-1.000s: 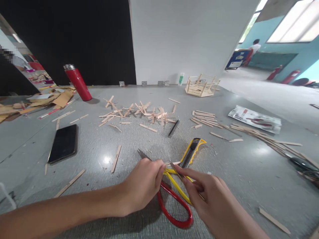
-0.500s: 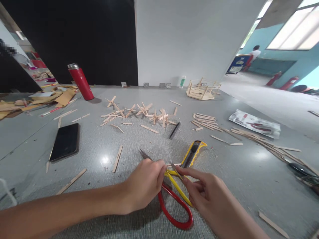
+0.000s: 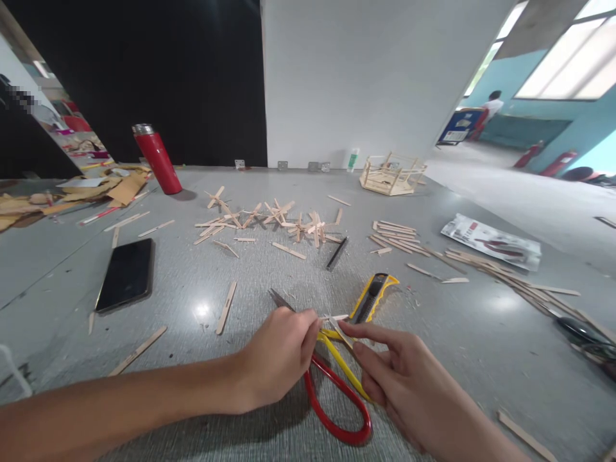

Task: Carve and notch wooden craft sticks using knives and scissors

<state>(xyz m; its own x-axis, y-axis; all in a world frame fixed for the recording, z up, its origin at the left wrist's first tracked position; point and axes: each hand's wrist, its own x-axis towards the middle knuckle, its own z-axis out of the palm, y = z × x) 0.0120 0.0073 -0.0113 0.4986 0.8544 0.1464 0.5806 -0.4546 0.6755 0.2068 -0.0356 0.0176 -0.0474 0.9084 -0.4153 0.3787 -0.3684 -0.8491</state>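
My left hand is closed, with the pale end of a wooden stick sticking out at its fingertips; the rest is hidden. Between thumb and index finger, my right hand pinches a thin greyish blade against or just beside that stick end. Beneath my left hand lie red-handled scissors, their pointed metal tips showing beyond the knuckles. A yellow handle runs under both hands; its tool is partly covered. Just past my fingers rests a yellow box cutter.
Several loose craft sticks and joined stick pieces lie ahead. A black pen, a phone, a red flask, a stick frame, a glue stick and a printed packet surround the work area.
My right hand and the blade have shifted slightly, and more of the blade and the stick end shows. My left hand stays almost still.
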